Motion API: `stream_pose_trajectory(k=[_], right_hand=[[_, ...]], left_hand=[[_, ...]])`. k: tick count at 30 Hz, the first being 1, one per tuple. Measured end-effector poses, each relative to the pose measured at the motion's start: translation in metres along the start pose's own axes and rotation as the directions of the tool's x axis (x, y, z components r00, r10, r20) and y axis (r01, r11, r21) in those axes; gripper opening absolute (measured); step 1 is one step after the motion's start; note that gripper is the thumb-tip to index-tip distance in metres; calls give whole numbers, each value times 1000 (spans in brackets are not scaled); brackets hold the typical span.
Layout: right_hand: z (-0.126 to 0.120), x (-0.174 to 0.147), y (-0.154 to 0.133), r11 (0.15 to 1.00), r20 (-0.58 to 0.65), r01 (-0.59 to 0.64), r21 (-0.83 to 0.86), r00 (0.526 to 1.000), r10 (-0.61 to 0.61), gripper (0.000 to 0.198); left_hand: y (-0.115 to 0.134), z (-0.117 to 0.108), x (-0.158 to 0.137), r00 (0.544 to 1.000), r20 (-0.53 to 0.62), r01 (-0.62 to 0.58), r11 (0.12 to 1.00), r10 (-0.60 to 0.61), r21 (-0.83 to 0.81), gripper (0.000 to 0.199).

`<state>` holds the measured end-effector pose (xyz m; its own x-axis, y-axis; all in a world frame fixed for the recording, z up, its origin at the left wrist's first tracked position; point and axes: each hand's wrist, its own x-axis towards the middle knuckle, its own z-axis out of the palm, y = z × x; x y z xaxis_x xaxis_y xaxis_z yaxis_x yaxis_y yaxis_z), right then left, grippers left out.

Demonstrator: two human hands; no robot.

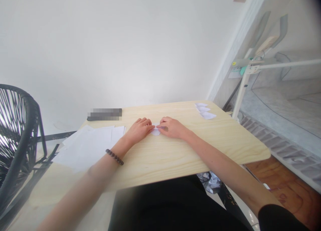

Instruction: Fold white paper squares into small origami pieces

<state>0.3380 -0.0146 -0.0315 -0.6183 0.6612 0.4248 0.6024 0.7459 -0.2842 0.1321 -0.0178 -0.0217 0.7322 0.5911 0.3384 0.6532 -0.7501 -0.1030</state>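
A small white folded piece of paper (pixel 155 132) lies on the light wooden table (pixel 160 157), between my two hands. My left hand (pixel 140 130), with a dark bead bracelet on its wrist, presses the paper's left side with thumb and fingers close together. From the other side, my right hand (pixel 172 128) pinches it, the fingers curled. Both thumbs nearly meet over the top of the paper, and the hands cover its edges. To the left of my left hand, several loose white sheets (pixel 92 144) are spread in an overlapping pile.
Several folded white paper pieces (pixel 205 110) lie in a row at the table's far right. A dark, pixelated long object (pixel 104 114) rests at the back left. A black woven chair (pixel 20 130) stands left; a white metal frame (pixel 242 93) rises at the right.
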Motion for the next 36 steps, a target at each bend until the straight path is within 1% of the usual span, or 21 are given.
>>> stream_pose_trajectory(k=[7,13,16,20,23,26,30,34,36], right_hand=[[-4,0,-3,1000,26,-2,-30,1000,3,21],[-5,0,0,999,25,-19,-48,999,20,23],[-7,-1,5,997,28,-35,-62,999,37,24],[-8,-2,12,997,14,-63,-40,998,64,23],[-6,-2,16,996,3,-79,31,997,79,20],[-1,-2,19,985,-23,-113,132,993,117,16],[6,-1,21,950,-43,-169,262,981,187,14],[8,0,21,902,-32,-242,358,962,271,14],[7,1,20,874,-30,-270,404,951,307,13]], left_hand=[[2,-9,-4,997,67,-38,999,39,-28,28],[6,-16,-4,993,116,-25,997,35,-79,31],[6,-18,-4,991,130,18,992,-2,-121,30],[3,-18,-4,987,133,118,971,-92,-206,34],[-1,-17,-5,976,140,195,955,-166,-225,36],[-7,-13,-6,961,144,265,932,-235,-246,32],[-13,-3,-8,951,104,308,894,-290,-325,26],[-16,6,-8,953,16,289,895,-302,-340,38],[-15,8,-7,938,8,322,865,-346,-386,42]])
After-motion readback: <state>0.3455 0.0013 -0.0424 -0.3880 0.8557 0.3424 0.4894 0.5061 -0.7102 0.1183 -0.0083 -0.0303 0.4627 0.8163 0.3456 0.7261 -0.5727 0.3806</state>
